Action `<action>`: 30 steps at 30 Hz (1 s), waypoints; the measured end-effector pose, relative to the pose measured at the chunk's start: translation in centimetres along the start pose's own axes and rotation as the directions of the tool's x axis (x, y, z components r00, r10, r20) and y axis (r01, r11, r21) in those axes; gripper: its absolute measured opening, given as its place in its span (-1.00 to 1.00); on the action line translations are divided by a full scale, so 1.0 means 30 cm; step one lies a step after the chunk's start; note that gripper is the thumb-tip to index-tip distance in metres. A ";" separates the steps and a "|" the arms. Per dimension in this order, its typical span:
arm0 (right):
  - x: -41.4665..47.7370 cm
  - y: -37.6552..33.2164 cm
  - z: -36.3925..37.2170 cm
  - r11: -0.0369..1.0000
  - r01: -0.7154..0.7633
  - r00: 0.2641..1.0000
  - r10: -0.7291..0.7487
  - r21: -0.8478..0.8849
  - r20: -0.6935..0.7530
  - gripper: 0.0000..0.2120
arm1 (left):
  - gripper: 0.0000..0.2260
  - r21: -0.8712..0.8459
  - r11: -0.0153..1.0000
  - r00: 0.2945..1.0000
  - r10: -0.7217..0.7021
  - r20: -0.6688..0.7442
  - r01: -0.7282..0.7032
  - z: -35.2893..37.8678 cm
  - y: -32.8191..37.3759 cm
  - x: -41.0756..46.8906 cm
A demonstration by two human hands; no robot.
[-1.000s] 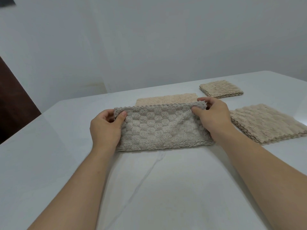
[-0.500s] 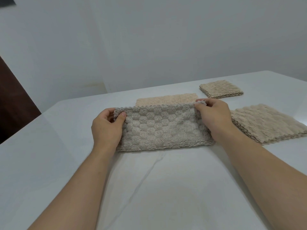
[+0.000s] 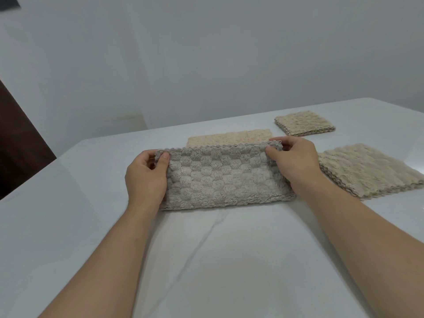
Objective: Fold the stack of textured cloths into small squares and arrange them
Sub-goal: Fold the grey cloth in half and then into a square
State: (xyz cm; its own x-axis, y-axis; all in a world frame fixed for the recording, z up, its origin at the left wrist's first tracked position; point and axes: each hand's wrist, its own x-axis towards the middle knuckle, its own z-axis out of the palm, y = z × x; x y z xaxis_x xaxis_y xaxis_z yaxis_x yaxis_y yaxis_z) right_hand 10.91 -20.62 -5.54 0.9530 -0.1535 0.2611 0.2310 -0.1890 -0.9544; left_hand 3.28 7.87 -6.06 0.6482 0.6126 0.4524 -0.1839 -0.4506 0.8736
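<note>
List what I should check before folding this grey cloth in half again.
1. Left hand pinches the far left corner of the grey cloth: ok.
2. Right hand pinches the far right corner: ok.
3. Near fold lies flat on the table: ok.
4. Both layers' far edges matched: cannot tell.
5. Cloth apart from the stack: cannot tell, the right wrist hides the gap.
6. Square out of the fold's way: ok.
</note>
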 end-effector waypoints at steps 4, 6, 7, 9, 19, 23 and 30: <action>-0.005 -0.010 -0.005 1.000 0.013 1.000 -0.013 0.028 0.016 -0.90 | -0.96 0.025 1.000 1.000 -0.006 -0.008 0.006 0.002 0.007 0.000; -0.005 -0.014 -0.011 0.999 0.036 0.999 -0.037 0.039 0.020 -0.79 | -0.95 0.035 0.999 1.000 -0.005 -0.007 0.006 0.002 0.022 -0.004; -0.004 -0.013 -0.014 0.998 0.043 0.999 -0.044 0.034 0.029 -0.81 | -0.93 0.034 0.999 1.000 -0.002 -0.004 0.002 0.000 0.030 -0.006; -0.010 -0.015 -0.024 0.999 0.048 0.998 -0.049 0.017 0.041 -0.88 | -0.89 0.037 0.999 1.000 0.004 0.013 -0.004 -0.004 0.049 -0.023; -0.022 -0.153 -0.158 0.980 0.105 0.977 -0.070 -0.167 0.202 -0.85 | -0.96 0.070 0.997 0.995 -0.048 0.089 0.042 -0.101 0.225 -0.043; -0.054 -0.239 -0.237 0.942 0.177 0.945 -0.081 -0.287 0.316 -0.77 | -0.97 0.179 0.984 0.977 -0.029 0.210 -0.010 -0.203 0.293 -0.056; -0.123 -0.352 -0.348 0.910 0.264 0.849 -0.063 -0.319 0.525 -0.86 | -0.97 0.120 0.989 0.917 -0.126 0.378 0.087 -0.343 0.385 -0.100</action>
State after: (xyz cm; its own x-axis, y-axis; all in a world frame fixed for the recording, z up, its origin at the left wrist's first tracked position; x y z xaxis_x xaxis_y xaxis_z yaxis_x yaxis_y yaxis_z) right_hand 2.92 -28.18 5.08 0.8974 0.3903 0.2055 0.3995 -0.5216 -0.7539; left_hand -8.39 7.53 4.52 0.8972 0.3730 0.2365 -0.0369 -0.4703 0.8818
